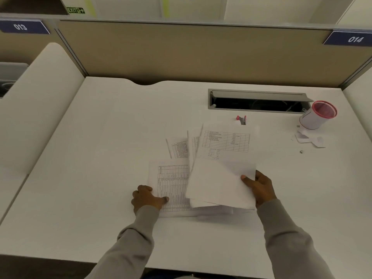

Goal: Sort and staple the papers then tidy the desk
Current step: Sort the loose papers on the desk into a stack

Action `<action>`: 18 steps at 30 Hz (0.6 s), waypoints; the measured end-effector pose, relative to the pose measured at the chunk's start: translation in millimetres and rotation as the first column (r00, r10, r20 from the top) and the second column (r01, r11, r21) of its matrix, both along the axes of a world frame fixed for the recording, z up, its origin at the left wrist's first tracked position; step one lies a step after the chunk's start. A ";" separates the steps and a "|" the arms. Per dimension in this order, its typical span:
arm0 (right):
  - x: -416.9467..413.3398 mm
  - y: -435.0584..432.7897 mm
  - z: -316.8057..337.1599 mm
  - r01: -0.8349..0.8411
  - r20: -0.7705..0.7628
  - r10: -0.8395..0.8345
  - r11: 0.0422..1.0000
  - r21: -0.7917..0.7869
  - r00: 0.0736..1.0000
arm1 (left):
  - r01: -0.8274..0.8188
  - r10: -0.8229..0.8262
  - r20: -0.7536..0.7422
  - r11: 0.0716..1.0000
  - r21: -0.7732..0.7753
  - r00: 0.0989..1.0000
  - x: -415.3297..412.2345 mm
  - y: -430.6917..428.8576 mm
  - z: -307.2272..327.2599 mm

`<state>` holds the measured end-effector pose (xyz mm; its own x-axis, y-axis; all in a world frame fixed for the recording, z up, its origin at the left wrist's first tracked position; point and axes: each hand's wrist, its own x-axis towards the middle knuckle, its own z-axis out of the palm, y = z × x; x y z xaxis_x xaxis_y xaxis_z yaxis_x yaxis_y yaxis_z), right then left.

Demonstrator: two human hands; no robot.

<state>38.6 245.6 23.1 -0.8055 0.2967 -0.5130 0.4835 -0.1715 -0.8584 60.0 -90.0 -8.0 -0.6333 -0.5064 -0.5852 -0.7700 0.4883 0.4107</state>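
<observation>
1. Two hands are at work on a white desk [100, 137], both in grey sleeves [128, 244].
2. Left hand [148, 198]: its thumb lies on top of a flat printed sheet [173, 186] and its fingers are curled at the sheet's left edge, pinching it. The sheet carries a dense grid of small figures, too fine to read.
3. Right hand [259, 188]: its thumb is pressed on top of a loose bundle of papers [219, 178] with the fingers underneath, gripping the right edge. The bundle is tilted up off the desk and overlaps the flat sheet.
4. The bundle's top page shows a ruled table with a few handwritten lines below it; none of it is legible.
5. More printed pages [179, 148] fan out on the desk behind the flat sheet, to the left of the bundle.
6. A red and grey stapler [241, 119] peeks out just past the bundle's far edge, partly hidden.
7. A white cup [316, 117] with a red rim sits at the right end of an open cable slot [257, 95].
8. Torn paper scraps [310, 139] lie near the cup.
9. A tan partition [181, 53] backs the desk; blue tags on it read "013" [21, 27] and "014" [355, 39].
10. A green sign [75, 10] above reads "EXIT" with an arrow.
</observation>
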 end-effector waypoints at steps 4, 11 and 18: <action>4.1 -3.8 -13.3 -0.034 0.030 0.033 0.999 0.042 0.999 | -0.047 0.051 -0.064 0.997 0.060 0.997 -0.3 -1.3 -5.3; 7.9 -4.5 -34.6 -0.075 0.061 0.065 0.982 0.172 0.996 | -0.037 0.064 -0.329 0.995 0.089 0.942 -1.7 -3.7 15.1; 6.7 4.7 -38.9 -0.056 0.034 0.050 0.978 0.201 0.998 | 0.402 -0.358 -0.705 0.909 -0.113 0.612 -44.3 -30.1 98.7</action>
